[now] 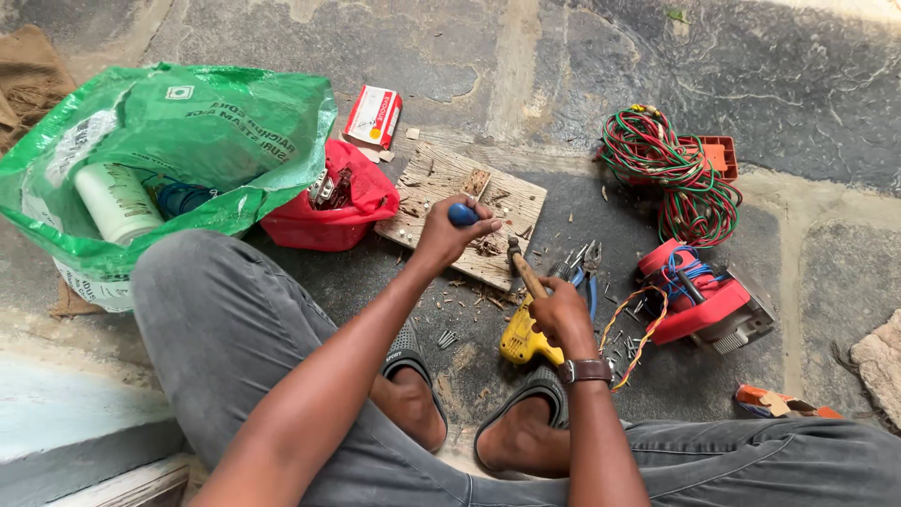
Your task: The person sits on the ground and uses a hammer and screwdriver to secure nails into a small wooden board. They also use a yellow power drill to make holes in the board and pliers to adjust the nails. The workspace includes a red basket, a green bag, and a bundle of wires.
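Below, scarred wooden board (441, 192) littered with splinters.

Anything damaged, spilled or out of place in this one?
Yes. The wooden board under the left hand is gouged and splintered, with chips scattered around it. Loose screws lie strewn on the stone floor near the yellow drill. The right hand grips a hammer.

Grey jeans (225, 329) across the lower frame; dark slip-on sandals (540, 390) at lower centre; brown-strapped wristwatch (584, 371) right of centre; bare forearms, no sleeves.
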